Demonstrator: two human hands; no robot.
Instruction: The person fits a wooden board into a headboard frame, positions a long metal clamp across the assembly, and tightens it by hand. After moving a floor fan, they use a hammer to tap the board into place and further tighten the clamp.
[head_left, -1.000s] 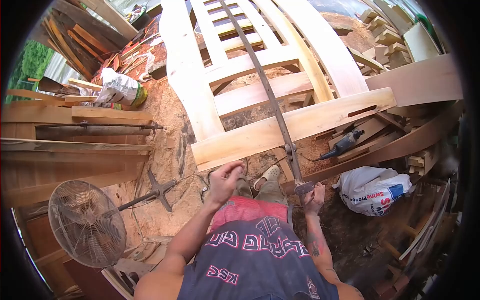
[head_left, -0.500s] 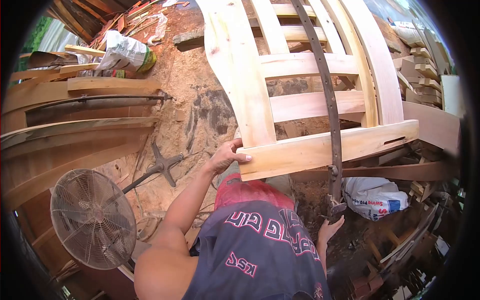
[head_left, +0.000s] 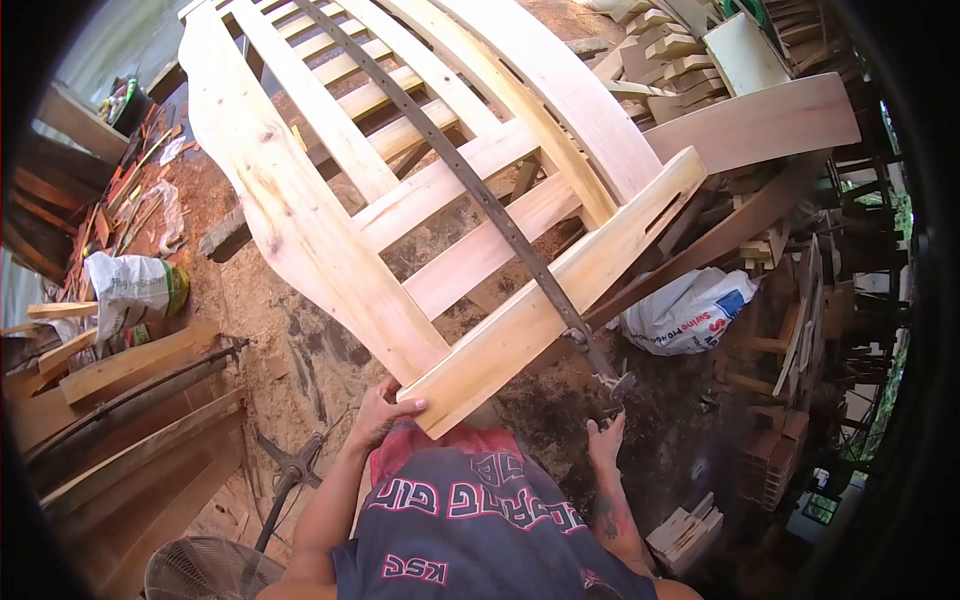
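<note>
A pale wooden frame with slats and a wavy side board [head_left: 270, 180] stretches away from me. Across its near end lies a thick end board [head_left: 540, 325]. My left hand [head_left: 380, 415] grips the left corner of that board, thumb on top and fingers beneath. A long dark metal bar clamp [head_left: 470, 180] with a row of holes runs lengthwise over the frame, past the end board. My right hand [head_left: 605, 440] is just below the clamp's near end [head_left: 615, 385], fingers partly spread, with nothing visible in it.
Curved boards [head_left: 130, 430] and a fan [head_left: 210, 570] are at the lower left. A printed white sack [head_left: 690, 310] lies right of the clamp. Another sack [head_left: 130, 290] is at the left. Stacked wood [head_left: 670, 60] stands at the upper right.
The view has turned, so the frame now slants toward the upper left. My left hand still grips the corner. My right hand shows more fully, its fingers spread near the clamp's end.
</note>
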